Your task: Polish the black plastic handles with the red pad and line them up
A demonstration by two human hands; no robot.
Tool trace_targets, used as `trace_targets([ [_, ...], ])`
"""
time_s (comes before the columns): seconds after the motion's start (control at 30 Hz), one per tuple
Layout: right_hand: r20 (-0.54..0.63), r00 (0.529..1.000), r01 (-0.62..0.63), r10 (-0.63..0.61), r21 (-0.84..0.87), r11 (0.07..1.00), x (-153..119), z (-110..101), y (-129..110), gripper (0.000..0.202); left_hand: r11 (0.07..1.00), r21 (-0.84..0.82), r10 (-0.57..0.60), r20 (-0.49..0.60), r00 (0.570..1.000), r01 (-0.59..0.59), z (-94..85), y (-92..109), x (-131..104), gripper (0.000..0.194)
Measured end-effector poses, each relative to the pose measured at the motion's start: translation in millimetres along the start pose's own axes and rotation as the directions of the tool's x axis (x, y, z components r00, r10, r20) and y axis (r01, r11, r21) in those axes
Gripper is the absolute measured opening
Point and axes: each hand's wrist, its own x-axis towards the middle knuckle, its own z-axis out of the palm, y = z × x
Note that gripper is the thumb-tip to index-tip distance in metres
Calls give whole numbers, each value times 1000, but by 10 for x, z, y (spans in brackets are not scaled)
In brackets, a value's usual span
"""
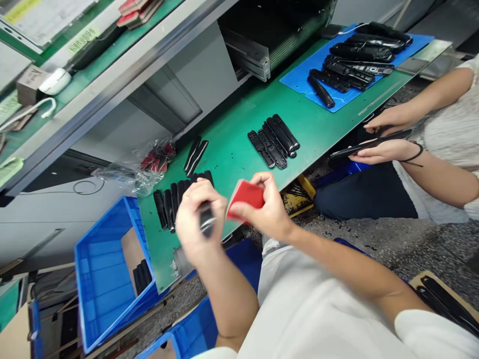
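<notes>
My left hand [200, 217] is wrapped around a dark casing piece [206, 219]; its rounded, shiny end shows at the wrist side, and the rest is hidden by the fingers and blurred. Close beside it, my right hand [270, 209] pinches a flat red pad [247, 195] with a pale edge between thumb and fingers. Whether the pad touches the casing piece I cannot tell. Behind my left hand, a row of black casings [170, 202] lies on the green table [228, 124]. Farther along lie several more black casings [275, 139], some with their ribbed insides up.
A blue mat [299, 80] carries a pile of black casings at the far end. A blue bin [105, 279] stands at the left, below a metal-edged shelf [123, 75]. A plastic bag [149, 167] lies by the wall. At the right, a co-worker's hands [389, 144] hold a black part.
</notes>
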Motion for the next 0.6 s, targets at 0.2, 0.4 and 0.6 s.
trace_targets([
  [0.2,-81,997,6,-17,-127,992,117,-348,170,63,999,42,8,145,989,-14,-49,113,4,16],
  [0.4,343,924,203,-171,-60,977,-67,-275,-359,95,998,61,1,152,988,-11,-191,6,159,20],
  [0.6,418,758,633,-501,-285,720,-170,-224,-462,48,1000,-1,-9,114,993,9,-175,-102,87,32],
])
